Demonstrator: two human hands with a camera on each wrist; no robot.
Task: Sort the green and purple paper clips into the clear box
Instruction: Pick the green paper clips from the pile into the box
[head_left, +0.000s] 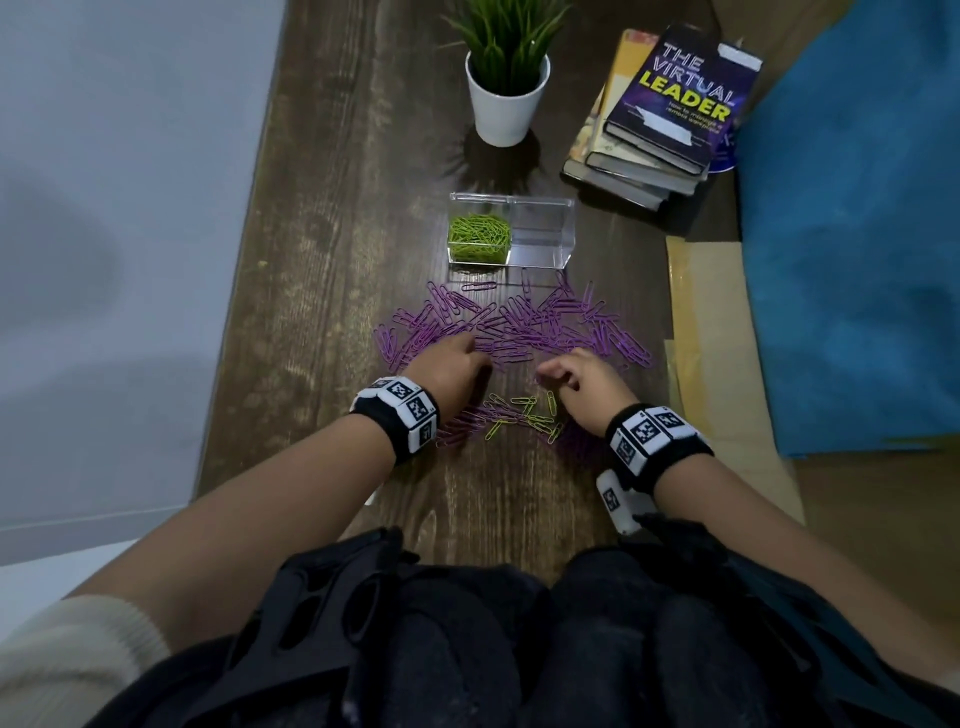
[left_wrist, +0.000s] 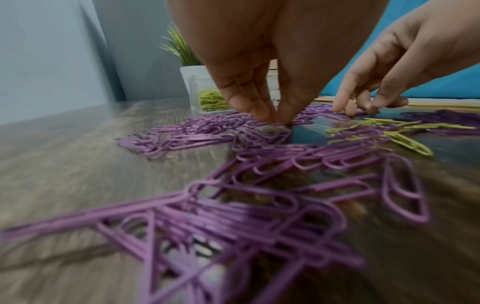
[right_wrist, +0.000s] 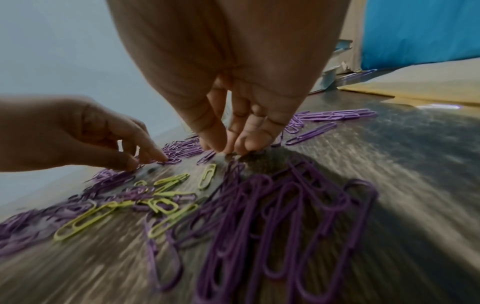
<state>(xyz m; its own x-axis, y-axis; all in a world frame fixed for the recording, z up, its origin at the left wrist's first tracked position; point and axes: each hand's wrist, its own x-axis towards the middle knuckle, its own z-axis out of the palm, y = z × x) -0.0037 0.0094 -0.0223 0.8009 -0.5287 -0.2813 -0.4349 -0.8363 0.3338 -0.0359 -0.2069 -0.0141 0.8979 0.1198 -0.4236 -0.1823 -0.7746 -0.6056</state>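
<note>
Purple clips (head_left: 511, 325) — under both hands (head_left: 511, 376)

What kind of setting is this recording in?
Probably a home desk or study corner: a wooden table against a plain wall, with a stack of books, a small potted plant and a blue cushion beside it.
</note>
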